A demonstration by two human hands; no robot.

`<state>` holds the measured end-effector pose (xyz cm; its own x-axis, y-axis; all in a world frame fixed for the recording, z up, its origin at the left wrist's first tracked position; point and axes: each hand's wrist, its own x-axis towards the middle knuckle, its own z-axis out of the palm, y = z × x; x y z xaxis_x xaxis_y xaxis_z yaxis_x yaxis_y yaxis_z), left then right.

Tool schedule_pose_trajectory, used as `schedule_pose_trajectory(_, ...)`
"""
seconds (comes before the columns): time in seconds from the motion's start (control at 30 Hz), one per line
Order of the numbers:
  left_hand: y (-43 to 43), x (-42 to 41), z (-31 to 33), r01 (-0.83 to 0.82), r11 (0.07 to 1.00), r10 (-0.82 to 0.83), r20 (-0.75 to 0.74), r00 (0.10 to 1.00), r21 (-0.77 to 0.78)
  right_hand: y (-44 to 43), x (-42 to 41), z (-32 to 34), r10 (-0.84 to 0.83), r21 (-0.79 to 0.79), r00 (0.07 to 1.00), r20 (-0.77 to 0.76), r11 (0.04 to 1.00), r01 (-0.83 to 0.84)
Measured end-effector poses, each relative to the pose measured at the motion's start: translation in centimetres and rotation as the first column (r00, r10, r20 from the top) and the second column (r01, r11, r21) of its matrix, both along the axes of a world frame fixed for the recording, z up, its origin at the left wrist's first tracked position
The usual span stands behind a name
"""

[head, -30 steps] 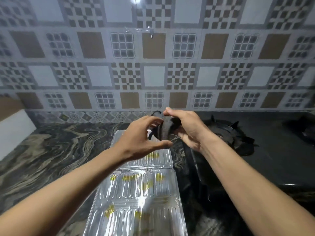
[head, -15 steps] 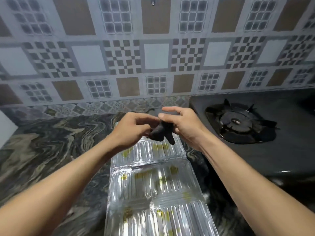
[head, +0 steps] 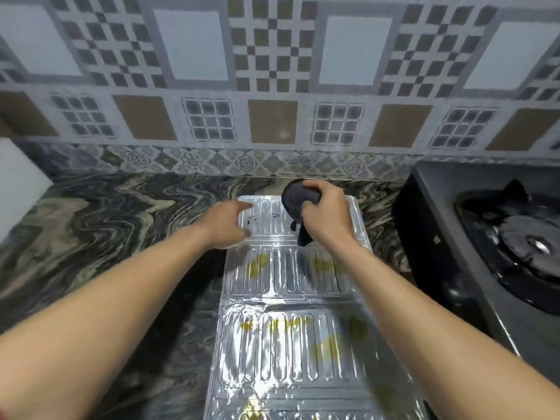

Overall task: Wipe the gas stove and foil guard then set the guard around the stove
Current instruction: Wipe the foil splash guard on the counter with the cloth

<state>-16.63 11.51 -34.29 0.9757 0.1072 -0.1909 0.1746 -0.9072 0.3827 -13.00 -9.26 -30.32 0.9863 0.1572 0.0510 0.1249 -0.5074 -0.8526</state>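
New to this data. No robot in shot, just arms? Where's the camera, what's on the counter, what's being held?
There is no machine here. A person works with bare hands, and one wide-angle camera worn on the head looks forward and down, so both arms enter from the bottom edge. That is the only view.

The left hand is open, fingers stretched over the far left corner of the foil guard. The guard is a ribbed silver sheet lying flat on the marbled counter, with yellowish stains on it.

The right hand holds a bunched dark cloth at the guard's far end. Blur hides whether the cloth touches the foil.

To the right stands the black gas stove, with one burner showing. A patterned tiled wall runs behind.
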Motion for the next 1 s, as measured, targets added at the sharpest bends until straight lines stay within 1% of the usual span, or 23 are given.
schedule_pose_trajectory(0.07, 1.8, 1.4, -1.2, 0.058, 0.993, -0.044, -0.128, 0.991, 0.106, 2.1, 0.8, -1.5, 0.047, -0.070, 0.996, 0.069, 0.997, -0.042)
schedule_pose_trajectory(0.13, 3.3, 2.6, -2.2, 0.128, 0.972, -0.079, -0.240, 0.968, 0.197, 3.8, 1.4, -3.3, 0.204, -0.160, 0.975, 0.084, 0.969, -0.188)
schedule_pose_trajectory(0.2, 4.7, 3.6, -2.6, 0.179, 0.952, -0.093, -0.319, 0.943, 0.250, 5.2, 1.7, -5.1, 0.421, -0.282, 0.907, 0.028, 0.874, -0.396)
schedule_pose_trajectory(0.23, 5.3, 3.9, -2.9, 0.200, 0.943, -0.100, -0.347, 0.933, 0.266, 5.7, 1.7, -5.9, 0.504, -0.338, 0.864, -0.002, 0.812, -0.475)
schedule_pose_trajectory(0.27, 5.9, 4.2, -3.1, 0.224, 0.932, -0.110, -0.367, 0.924, 0.284, 6.1, 1.8, -6.7, 0.550, -0.385, 0.835, -0.003, 0.770, -0.509)
schedule_pose_trajectory(0.3, 6.2, 4.3, -3.3, 0.246, 0.919, -0.118, -0.382, 0.917, 0.307, 6.5, 1.9, -7.4, 0.565, -0.425, 0.824, 0.039, 0.756, -0.499)
schedule_pose_trajectory(0.37, 6.7, 4.5, -3.8, 0.285, 0.894, -0.130, -0.407, 0.904, 0.346, 7.3, 2.5, -8.6, 0.569, -0.521, 0.808, 0.153, 0.741, -0.423)
schedule_pose_trajectory(0.4, 6.9, 4.6, -4.0, 0.289, 0.893, -0.130, -0.417, 0.900, 0.345, 7.7, 2.9, -9.2, 0.576, -0.574, 0.798, 0.176, 0.719, -0.392)
schedule_pose_trajectory(0.47, 7.0, 4.9, -4.1, 0.266, 0.913, -0.120, -0.419, 0.900, 0.309, 8.5, 3.6, -10.3, 0.587, -0.652, 0.798, 0.136, 0.659, -0.374)
schedule_pose_trajectory(0.53, 7.0, 5.3, -4.2, 0.234, 0.938, -0.118, -0.400, 0.909, 0.256, 9.1, 4.0, -11.3, 0.607, -0.687, 0.790, 0.079, 0.608, -0.399)
schedule_pose_trajectory(0.57, 7.1, 5.6, -4.3, 0.243, 0.938, -0.131, -0.394, 0.910, 0.249, 9.4, 4.0, -11.7, 0.621, -0.688, 0.781, 0.071, 0.597, -0.412)
schedule_pose_trajectory(0.67, 7.5, 5.7, -5.1, 0.339, 0.894, -0.195, -0.427, 0.883, 0.293, 10.1, 3.4, -12.8, 0.646, -0.668, 0.761, 0.060, 0.592, -0.450)
schedule_pose_trajectory(0.73, 8.0, 5.7, -5.8, 0.355, 0.887, -0.211, -0.424, 0.881, 0.296, 10.2, 3.5, -13.3, 0.658, -0.674, 0.753, 0.032, 0.570, -0.470)
schedule_pose_trajectory(0.8, 8.1, 5.8, -5.9, 0.374, 0.876, -0.228, -0.421, 0.878, 0.304, 10.1, 4.0, -13.6, 0.657, -0.664, 0.754, -0.006, 0.561, -0.494)
schedule_pose_trajectory(0.9, 8.0, 6.1, -5.7, 0.407, 0.854, -0.250, -0.430, 0.868, 0.325, 9.7, 4.8, -13.7, 0.659, -0.663, 0.751, -0.024, 0.552, -0.506)
schedule_pose_trajectory(1.0, 7.8, 6.1, -5.4, 0.420, 0.839, -0.246, -0.450, 0.859, 0.344, 8.9, 5.7, -13.8, 0.635, -0.660, 0.772, -0.032, 0.567, -0.494)
